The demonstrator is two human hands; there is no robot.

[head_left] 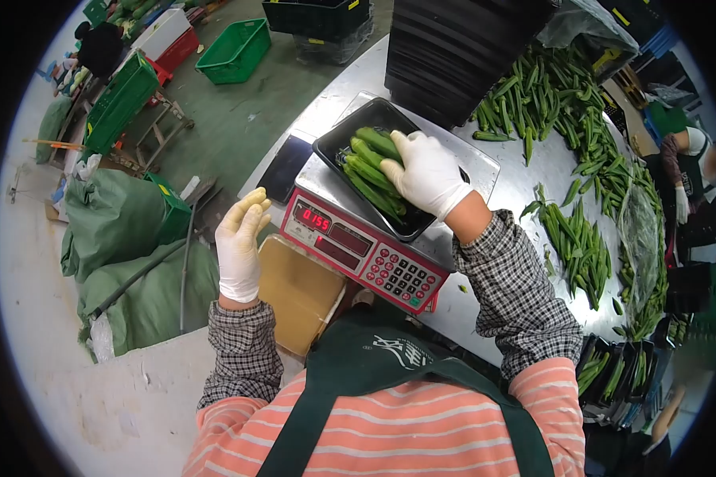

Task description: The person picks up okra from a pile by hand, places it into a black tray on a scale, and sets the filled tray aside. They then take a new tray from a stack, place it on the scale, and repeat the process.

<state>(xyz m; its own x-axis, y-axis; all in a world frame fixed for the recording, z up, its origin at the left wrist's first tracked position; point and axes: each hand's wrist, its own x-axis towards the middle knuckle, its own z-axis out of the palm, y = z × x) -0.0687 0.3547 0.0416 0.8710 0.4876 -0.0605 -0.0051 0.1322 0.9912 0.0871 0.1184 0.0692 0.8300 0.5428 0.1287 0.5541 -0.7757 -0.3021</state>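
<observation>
My right hand (428,173), in a white glove, reaches into a black tray (412,229) with its fingers closed over okra pods (370,167). The tray sits tilted in view on the plate of a red and white digital scale (358,246), whose red display reads 0.155. My left hand (241,242), also gloved, is held up left of the scale. Its fingers are loosely bent and nothing shows in them.
Loose okra (577,246) lies in heaps on the metal table (493,314). A tall stack of black trays (461,56) stands behind the scale. Green sacks (127,215) lie at left, green crates (232,52) stand on the floor, and another person (684,175) is at far right.
</observation>
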